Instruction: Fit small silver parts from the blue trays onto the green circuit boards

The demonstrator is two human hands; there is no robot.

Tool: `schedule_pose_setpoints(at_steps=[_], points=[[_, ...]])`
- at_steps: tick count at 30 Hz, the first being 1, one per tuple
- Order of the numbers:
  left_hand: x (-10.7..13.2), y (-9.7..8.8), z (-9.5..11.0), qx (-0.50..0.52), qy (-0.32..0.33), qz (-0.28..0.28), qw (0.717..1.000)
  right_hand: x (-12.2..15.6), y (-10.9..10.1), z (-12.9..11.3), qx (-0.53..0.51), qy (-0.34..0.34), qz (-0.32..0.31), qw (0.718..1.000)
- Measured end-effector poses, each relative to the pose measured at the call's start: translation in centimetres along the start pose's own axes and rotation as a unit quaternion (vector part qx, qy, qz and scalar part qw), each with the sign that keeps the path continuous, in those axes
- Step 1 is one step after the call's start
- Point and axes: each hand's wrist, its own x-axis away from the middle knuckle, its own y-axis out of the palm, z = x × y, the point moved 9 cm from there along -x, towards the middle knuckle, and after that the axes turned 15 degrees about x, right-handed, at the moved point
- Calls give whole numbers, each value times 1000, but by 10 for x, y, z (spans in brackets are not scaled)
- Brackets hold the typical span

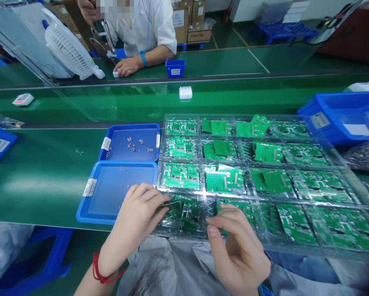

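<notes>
My left hand (141, 218), with a red string bracelet at the wrist, reaches over the front left compartment of a clear plastic tray (203, 195). Its thumb and fingers pinch the edge of a green circuit board (175, 202), seen almost edge-on. Another green circuit board (191, 216) lies flat in that compartment. To the right, my right hand (238, 246) hovers over the tray's front edge, thumb and forefinger closed together; whatever may be between them is too small to make out. Just behind it, a compartment holds more green boards (241, 209), partly covered by the fingers.
Left of the clear tray are two shallow blue trays; small metal parts lie in the rear one (133, 131) and a few in the front one (104, 185). A blue bin (318, 119) stands right. Across the line, a person works beside a white fan (68, 47) and small blue box (175, 69).
</notes>
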Motion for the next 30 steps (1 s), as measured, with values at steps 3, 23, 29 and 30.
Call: schedule_pose_setpoints(at_steps=[3,23,29,30], points=[[7,-25,8,-7,39,81,996,-1,1,3,7,6,-4,1000],[58,-29,15,125,98,301,940,-5,37,6,-32,75,-132,988],[37,-11,-6,303,-34,200,931,-3,43,5,-60,78,-146,984],[38,-10,-10,317,-48,211,924,-3,43,6,-59,75,-152,984]])
